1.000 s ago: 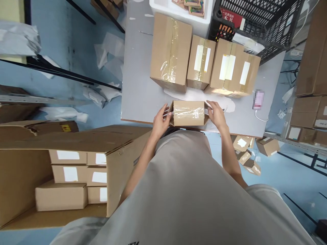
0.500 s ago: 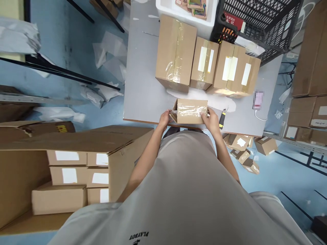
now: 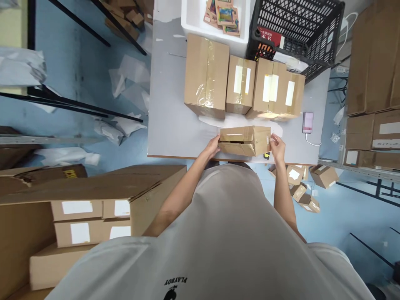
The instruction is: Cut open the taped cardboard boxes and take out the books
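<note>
A small taped cardboard box [image 3: 245, 141] lies at the near edge of the grey table [image 3: 175, 125], tilted with one end flap showing. My left hand [image 3: 214, 146] presses its left end, fingers closed against the cardboard. My right hand [image 3: 276, 146] grips the box's right end, fingers curled on it. Behind the box stands a row of three larger sealed cartons [image 3: 240, 83] with white labels.
A white foam tray [image 3: 193, 16] of picture cards and a black plastic crate [image 3: 293, 29] sit at the table's far side. A phone [image 3: 308, 122] with a cable lies at right. A big open carton [image 3: 93, 196] of labelled boxes stands at my left; small boxes [image 3: 300, 187] litter the floor.
The small box has been turned and tipped between my hands, so its taped face is no longer on top. My right hand shifted right along it, covering the yellow-handled tool.
</note>
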Action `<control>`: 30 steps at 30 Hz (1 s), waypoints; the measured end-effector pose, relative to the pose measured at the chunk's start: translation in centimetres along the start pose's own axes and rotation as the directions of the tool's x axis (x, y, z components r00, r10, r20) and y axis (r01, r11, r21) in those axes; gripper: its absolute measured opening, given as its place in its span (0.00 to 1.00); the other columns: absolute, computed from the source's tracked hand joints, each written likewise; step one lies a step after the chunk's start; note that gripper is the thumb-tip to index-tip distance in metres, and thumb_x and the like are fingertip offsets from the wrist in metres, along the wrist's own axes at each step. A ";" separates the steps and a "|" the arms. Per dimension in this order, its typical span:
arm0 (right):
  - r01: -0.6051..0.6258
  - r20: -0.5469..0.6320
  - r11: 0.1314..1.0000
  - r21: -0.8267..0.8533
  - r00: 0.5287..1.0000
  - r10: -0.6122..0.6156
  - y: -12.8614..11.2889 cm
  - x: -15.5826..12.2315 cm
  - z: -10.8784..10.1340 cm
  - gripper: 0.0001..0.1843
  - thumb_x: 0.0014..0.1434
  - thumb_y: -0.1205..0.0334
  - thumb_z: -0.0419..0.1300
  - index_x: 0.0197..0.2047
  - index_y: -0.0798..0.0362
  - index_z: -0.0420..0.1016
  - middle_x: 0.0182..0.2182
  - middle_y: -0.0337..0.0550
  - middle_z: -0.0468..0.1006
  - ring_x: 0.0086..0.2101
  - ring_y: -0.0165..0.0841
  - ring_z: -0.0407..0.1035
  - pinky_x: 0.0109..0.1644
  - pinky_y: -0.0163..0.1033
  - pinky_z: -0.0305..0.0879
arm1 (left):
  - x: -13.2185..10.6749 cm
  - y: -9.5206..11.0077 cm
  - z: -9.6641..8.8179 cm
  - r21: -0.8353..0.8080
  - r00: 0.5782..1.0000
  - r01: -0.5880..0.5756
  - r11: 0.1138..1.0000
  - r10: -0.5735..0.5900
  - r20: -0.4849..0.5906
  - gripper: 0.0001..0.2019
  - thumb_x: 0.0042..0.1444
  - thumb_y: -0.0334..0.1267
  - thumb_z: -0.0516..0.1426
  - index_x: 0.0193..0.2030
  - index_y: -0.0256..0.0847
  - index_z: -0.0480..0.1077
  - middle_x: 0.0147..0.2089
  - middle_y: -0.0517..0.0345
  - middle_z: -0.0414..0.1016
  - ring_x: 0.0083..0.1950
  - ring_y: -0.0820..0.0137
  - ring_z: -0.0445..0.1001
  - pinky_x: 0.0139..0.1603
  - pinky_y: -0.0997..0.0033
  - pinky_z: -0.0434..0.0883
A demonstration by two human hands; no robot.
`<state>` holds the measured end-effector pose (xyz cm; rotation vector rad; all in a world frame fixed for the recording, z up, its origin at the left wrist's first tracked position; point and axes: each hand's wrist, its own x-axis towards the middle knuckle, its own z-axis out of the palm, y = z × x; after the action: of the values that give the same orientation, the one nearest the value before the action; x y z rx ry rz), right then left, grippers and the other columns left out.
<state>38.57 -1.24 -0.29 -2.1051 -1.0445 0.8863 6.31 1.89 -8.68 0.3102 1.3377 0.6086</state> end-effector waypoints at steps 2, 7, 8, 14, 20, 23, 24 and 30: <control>0.005 -0.007 1.000 0.003 1.000 -0.005 1.0 0.0 -0.1 0.30 0.69 0.54 0.59 0.64 0.66 0.83 0.65 0.70 0.84 0.65 0.47 0.81 0.75 0.51 0.72 | -0.6 0.8 0.7 0.037 0.998 -0.064 0.997 0.063 0.026 0.21 0.80 0.53 0.54 0.56 0.40 0.82 0.62 0.40 0.87 0.67 0.52 0.82 0.71 0.51 0.76; 0.026 0.074 0.998 0.063 0.997 -0.030 2.6 -0.4 3.4 0.30 0.70 0.53 0.58 0.65 0.63 0.83 0.66 0.65 0.84 0.66 0.43 0.79 0.75 0.48 0.72 | -2.9 3.6 -2.2 0.226 0.947 -0.292 0.929 0.314 -0.069 0.26 0.77 0.60 0.57 0.53 0.38 0.83 0.61 0.42 0.87 0.68 0.49 0.81 0.73 0.54 0.75; 0.010 0.111 0.996 0.084 0.994 -0.019 2.7 -0.4 4.7 0.30 0.70 0.52 0.58 0.65 0.63 0.83 0.66 0.65 0.85 0.65 0.43 0.80 0.74 0.49 0.72 | -3.3 4.1 -3.3 0.277 0.932 -0.319 0.907 0.352 -0.081 0.26 0.77 0.60 0.56 0.53 0.38 0.83 0.60 0.42 0.88 0.67 0.49 0.80 0.73 0.54 0.75; -0.126 0.283 0.981 0.150 0.956 0.080 2.8 -0.6 12.2 0.23 0.64 0.50 0.61 0.52 0.56 0.87 0.53 0.58 0.91 0.57 0.46 0.83 0.68 0.55 0.76 | -4.4 5.2 -7.1 0.488 0.899 -0.306 0.817 0.417 -0.135 0.19 0.74 0.45 0.58 0.62 0.35 0.79 0.65 0.42 0.85 0.70 0.52 0.79 0.76 0.54 0.72; -0.155 0.218 0.968 0.197 0.970 0.111 2.1 -2.1 10.7 0.24 0.64 0.39 0.62 0.44 0.53 0.84 0.45 0.53 0.89 0.48 0.42 0.82 0.54 0.47 0.80 | -5.3 2.9 -6.3 0.422 0.878 -0.320 0.848 0.433 -0.204 0.23 0.66 0.38 0.62 0.66 0.38 0.75 0.71 0.40 0.81 0.71 0.54 0.80 0.77 0.51 0.72; -0.171 0.256 0.951 0.257 0.961 0.103 1.1 -3.4 8.5 0.31 0.64 0.30 0.63 0.41 0.52 0.84 0.41 0.50 0.88 0.42 0.39 0.80 0.48 0.43 0.79 | -6.3 2.1 -5.8 0.419 0.848 -0.327 0.847 0.459 -0.265 0.20 0.67 0.39 0.62 0.64 0.36 0.75 0.71 0.36 0.80 0.70 0.53 0.81 0.74 0.53 0.75; -0.166 0.283 0.949 0.267 0.955 0.088 0.6 -3.8 7.9 0.32 0.63 0.28 0.64 0.42 0.52 0.84 0.40 0.49 0.88 0.41 0.38 0.80 0.47 0.43 0.79 | -6.6 2.0 -5.7 0.420 0.840 -0.333 0.844 0.468 -0.275 0.19 0.68 0.40 0.62 0.63 0.36 0.76 0.70 0.36 0.81 0.70 0.53 0.80 0.73 0.53 0.76; -0.048 0.301 0.953 0.299 0.952 -0.047 -2.6 -3.6 7.2 0.35 0.64 0.28 0.67 0.55 0.52 0.87 0.51 0.52 0.89 0.50 0.41 0.81 0.57 0.46 0.79 | -8.2 2.3 -6.4 0.445 0.829 -0.359 0.821 0.499 -0.252 0.12 0.69 0.44 0.62 0.52 0.40 0.79 0.58 0.43 0.87 0.63 0.55 0.84 0.70 0.55 0.77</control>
<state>30.20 -1.28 -1.45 -1.7466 -0.9832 1.3157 -1.28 -1.78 -2.24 0.8816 1.7615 0.8151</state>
